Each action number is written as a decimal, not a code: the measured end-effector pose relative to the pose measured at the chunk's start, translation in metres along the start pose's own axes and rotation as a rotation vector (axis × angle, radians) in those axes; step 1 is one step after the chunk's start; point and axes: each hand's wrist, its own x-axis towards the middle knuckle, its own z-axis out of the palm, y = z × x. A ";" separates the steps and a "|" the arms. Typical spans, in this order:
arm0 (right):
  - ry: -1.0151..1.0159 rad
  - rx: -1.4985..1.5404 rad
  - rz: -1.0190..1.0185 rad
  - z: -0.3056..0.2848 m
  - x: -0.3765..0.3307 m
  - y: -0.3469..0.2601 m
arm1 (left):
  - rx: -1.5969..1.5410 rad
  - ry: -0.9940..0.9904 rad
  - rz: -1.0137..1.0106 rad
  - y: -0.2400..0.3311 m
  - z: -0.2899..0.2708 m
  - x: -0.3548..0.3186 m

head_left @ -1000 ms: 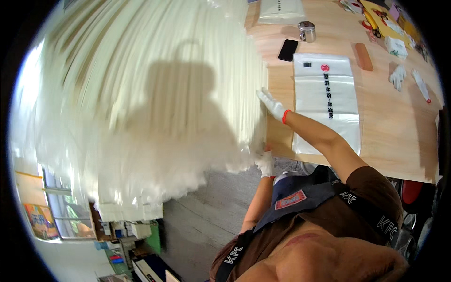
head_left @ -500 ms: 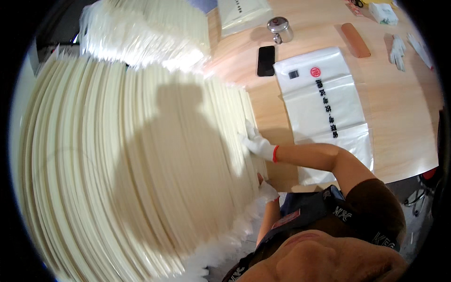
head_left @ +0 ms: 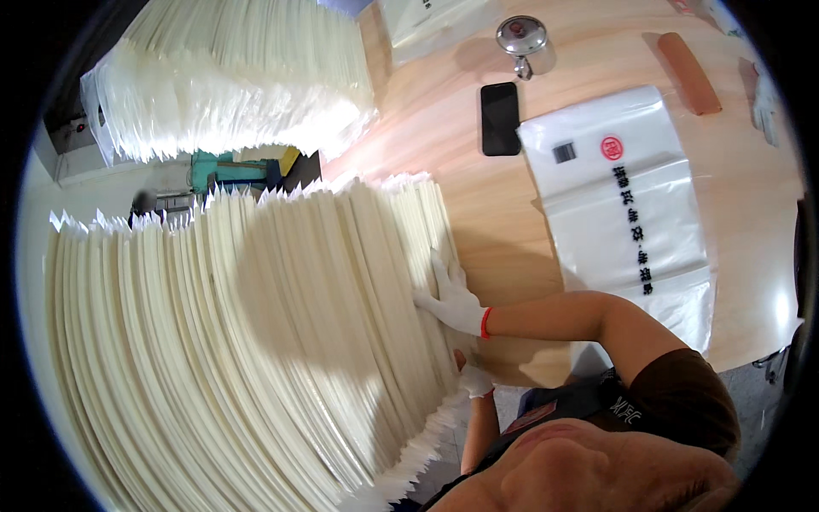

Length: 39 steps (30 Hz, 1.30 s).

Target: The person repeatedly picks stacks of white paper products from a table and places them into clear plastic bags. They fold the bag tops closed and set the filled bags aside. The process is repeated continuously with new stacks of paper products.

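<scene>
Steadying, it appears, a tall stack of white packets (head_left: 256,341) at the wooden table's (head_left: 742,222) left edge.
Right hand (head_left: 453,300) now reaches further onto the stack than a second ago, thumb and fingers apart, giving broader contact; left hand (head_left: 476,381) at its near edge, grip cannot be determined.
</scene>
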 end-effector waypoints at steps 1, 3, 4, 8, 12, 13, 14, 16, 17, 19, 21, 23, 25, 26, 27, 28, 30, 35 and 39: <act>0.027 -0.020 -0.003 0.005 0.007 0.000 | 0.002 -0.020 0.019 0.006 0.000 0.008; 0.025 0.008 -0.001 0.015 0.016 -0.007 | 0.350 0.050 0.175 0.007 -0.034 0.024; 0.013 0.026 0.000 0.022 0.019 -0.014 | 0.707 0.141 0.310 0.002 -0.084 0.043; 0.066 0.035 -0.049 0.043 0.060 -0.005 | 0.894 0.205 0.434 0.007 -0.103 0.077; 0.079 0.077 -0.094 0.059 0.091 -0.014 | 0.727 0.280 0.359 0.038 -0.079 0.121; 0.065 0.166 -0.053 0.054 0.091 -0.033 | 0.695 0.316 0.322 0.045 -0.074 0.131; 0.089 0.146 -0.040 0.053 0.102 -0.033 | 0.589 0.284 0.310 0.050 -0.055 0.138; 0.119 0.107 -0.017 0.059 0.123 -0.037 | 0.506 0.312 0.269 0.063 -0.031 0.149; 0.124 0.110 -0.004 0.058 0.134 -0.039 | 0.511 0.274 0.282 0.070 -0.014 0.152; 0.122 0.112 0.022 0.060 0.154 -0.045 | 0.514 0.209 0.312 0.084 0.014 0.159; 0.111 0.088 0.077 0.061 0.169 -0.057 | 0.588 0.224 0.275 0.087 0.015 0.177; 0.116 0.083 0.081 0.058 0.191 -0.066 | 0.600 0.208 0.264 0.090 0.021 0.203; 0.111 0.097 0.042 0.055 0.211 -0.073 | 0.551 0.189 0.283 0.089 0.019 0.231; 0.102 0.084 0.040 0.055 0.221 -0.075 | 0.557 0.183 0.299 0.086 0.013 0.245; 0.096 0.070 0.035 0.055 0.228 -0.079 | 0.561 0.173 0.317 0.084 0.009 0.258; 0.090 0.058 0.030 0.055 0.235 -0.081 | 0.565 0.163 0.334 0.082 0.005 0.268; 0.115 0.040 0.001 0.053 0.250 -0.086 | 0.489 0.112 0.406 0.084 0.019 0.283; 0.099 0.038 -0.075 0.047 0.260 -0.087 | 0.366 0.157 0.334 0.099 0.073 0.294; 0.031 0.025 -0.054 0.049 0.231 -0.092 | 0.232 0.114 0.359 0.107 0.083 0.297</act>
